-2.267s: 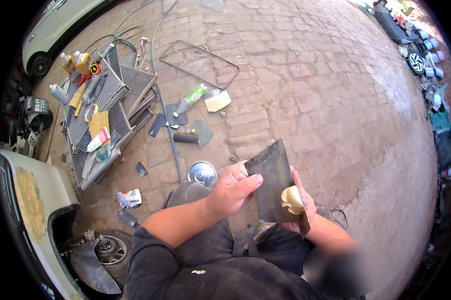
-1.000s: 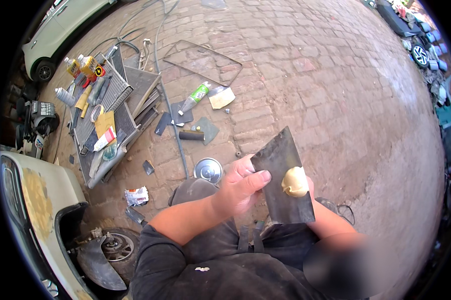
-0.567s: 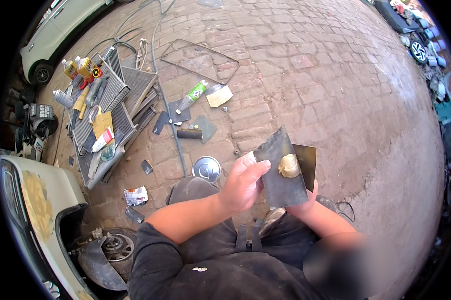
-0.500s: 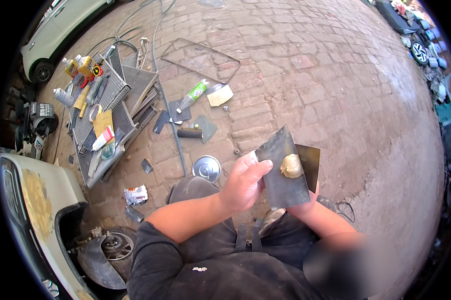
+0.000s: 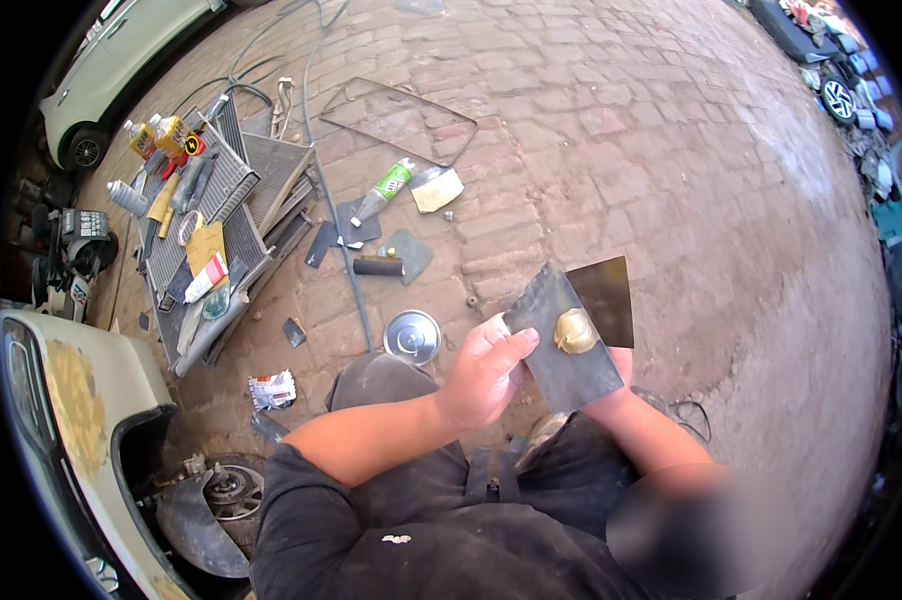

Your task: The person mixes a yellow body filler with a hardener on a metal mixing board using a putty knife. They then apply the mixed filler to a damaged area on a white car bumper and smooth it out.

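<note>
My left hand (image 5: 486,375) grips a flat grey plate (image 5: 571,375) by its left edge, thumb on top. A smooth lump of tan putty (image 5: 575,331) sits on the plate's upper right part. Behind the plate, my right hand (image 5: 622,366) is mostly hidden; it holds a thin dark brown sheet like a putty spreader (image 5: 609,300), which sticks up past the plate's right edge. Both pieces are held above my lap, tilted. On the ground left of my hands stands a round metal can (image 5: 412,337).
A stack of radiators (image 5: 256,205) bears bottles, tubes and tools at left. A green-labelled bottle (image 5: 383,192), sanding sheets (image 5: 406,255) and a hose (image 5: 343,240) lie on brick paving. A car body with tan patches (image 5: 76,400) stands near left, beside a wheel (image 5: 233,490).
The plate has tilted and shifted slightly left. The dark sheet has moved up and left, showing more of itself above the plate's edge.
</note>
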